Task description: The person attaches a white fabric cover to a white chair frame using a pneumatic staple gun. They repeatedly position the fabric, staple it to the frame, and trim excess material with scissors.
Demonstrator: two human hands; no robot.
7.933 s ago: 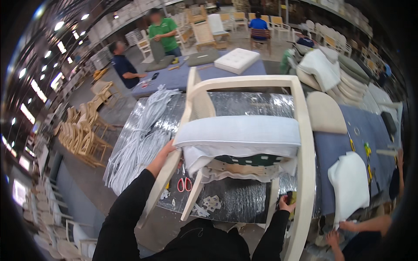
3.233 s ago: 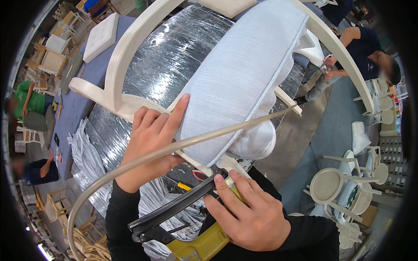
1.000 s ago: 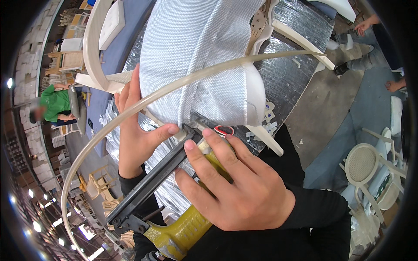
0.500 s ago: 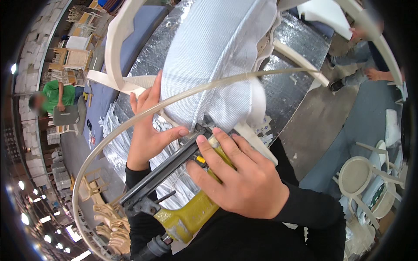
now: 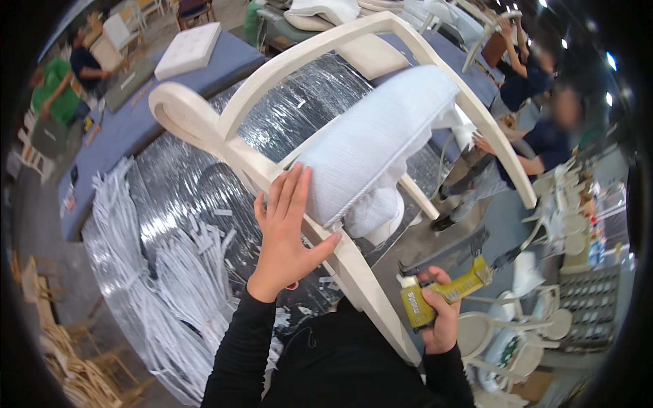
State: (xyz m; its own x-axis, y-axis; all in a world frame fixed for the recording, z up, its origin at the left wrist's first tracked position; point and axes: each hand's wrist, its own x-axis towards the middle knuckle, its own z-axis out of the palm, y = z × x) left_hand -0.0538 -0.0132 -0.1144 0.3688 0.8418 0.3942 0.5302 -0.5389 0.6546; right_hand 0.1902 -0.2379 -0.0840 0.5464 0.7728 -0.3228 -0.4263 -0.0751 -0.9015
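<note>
A cream wooden chair frame (image 5: 371,292) with curved arms lies tipped over in front of me. Its padded seat (image 5: 374,143) is covered in pale blue-grey fabric, piped along the edge, with loose cloth bunched at the underside. My left hand (image 5: 286,234) rests on the near corner of the seat and the frame, fingers stretched and thumb apart. To the right of the chair, my right hand (image 5: 442,316) is wrapped around a yellow staple gun (image 5: 416,307) with a dark magazine. The gun is apart from the fabric.
The chair lies on a bench wrapped in shiny plastic (image 5: 197,177). White strips (image 5: 136,238) are piled at its left. A blue padded table (image 5: 156,102) runs behind, holding a white cushion (image 5: 189,51). Co-workers stand left and right; chairs (image 5: 517,333) are stacked at lower right.
The staple gun has come off the seat's corner and swung to the right in my right hand. My left hand still touches the seat. My view has turned and shows more of the chair.
</note>
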